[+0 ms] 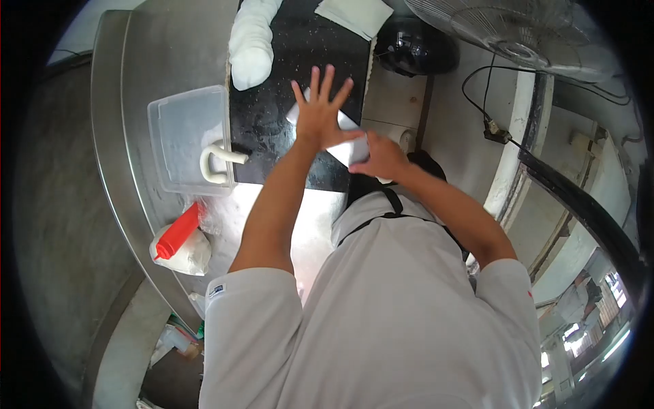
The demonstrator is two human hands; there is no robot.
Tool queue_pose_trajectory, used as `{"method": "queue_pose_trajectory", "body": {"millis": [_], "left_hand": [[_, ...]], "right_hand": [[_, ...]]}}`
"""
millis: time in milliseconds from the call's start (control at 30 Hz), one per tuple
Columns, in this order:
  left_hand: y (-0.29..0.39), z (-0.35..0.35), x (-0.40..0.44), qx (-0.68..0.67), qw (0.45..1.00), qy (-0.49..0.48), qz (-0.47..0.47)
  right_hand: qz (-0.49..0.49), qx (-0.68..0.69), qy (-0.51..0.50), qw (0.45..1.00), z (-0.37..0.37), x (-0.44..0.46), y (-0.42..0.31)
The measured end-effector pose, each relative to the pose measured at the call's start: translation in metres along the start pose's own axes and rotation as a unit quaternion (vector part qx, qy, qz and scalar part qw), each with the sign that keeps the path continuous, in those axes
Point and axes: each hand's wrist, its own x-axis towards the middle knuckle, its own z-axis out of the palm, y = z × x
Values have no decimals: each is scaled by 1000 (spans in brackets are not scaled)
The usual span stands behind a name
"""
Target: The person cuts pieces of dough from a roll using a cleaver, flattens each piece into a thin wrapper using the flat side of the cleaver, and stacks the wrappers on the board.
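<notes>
On the black worktop (272, 143), a smooth white flat piece (349, 154) lies at a slant under my hands; I cannot make out what it is. My left hand (319, 121) is over it with its fingers spread wide, the palm covering its middle. At the piece's near right end, my right hand (383, 157) grips the edge between thumb and fingers. To the left, a U-shaped white roll (208, 163), which looks like dough, hangs over the rim of a clear plastic tub (158, 129).
White rounded lumps (252, 61) lie in a row at the far left of the worktop. A folded pale cloth (357, 15) is at the far edge. A red squeeze bottle (178, 233) rests on a white bag (194, 255). A fan (504, 27) and cable stand at right.
</notes>
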Motion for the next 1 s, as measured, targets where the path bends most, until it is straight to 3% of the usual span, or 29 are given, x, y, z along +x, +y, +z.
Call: {"method": "queue_pose_trajectory", "body": {"millis": [67, 233, 333, 433, 533, 633, 767, 867, 1000], "left_hand": [[8, -1, 8, 18, 998, -53, 1], [-7, 5, 47, -4, 998, 60, 15], [-20, -5, 71, 20, 997, 67, 16], [-19, -8, 55, 29, 998, 33, 52], [-5, 2, 16, -5, 996, -11, 89], [12, -1, 32, 6, 995, -59, 82], [-3, 3, 61, -7, 996, 56, 66], [-20, -3, 85, 30, 996, 65, 56], [-14, -4, 37, 7, 994, 3, 111]], "right_hand": [[28, 22, -7, 999, -6, -1, -4], [18, -31, 9, 999, -43, 24, -6], [0, -36, 30, 999, -57, 51, -7], [10, 3, 55, 998, -38, 43, -15], [46, 13, 7, 999, 0, -7, -10], [65, 42, -6, 997, -13, -9, 1], [9, -51, 45, 998, -46, 26, 9], [-27, -34, 35, 998, -65, 59, 7], [61, 22, 0, 998, -17, 10, -18]]}}
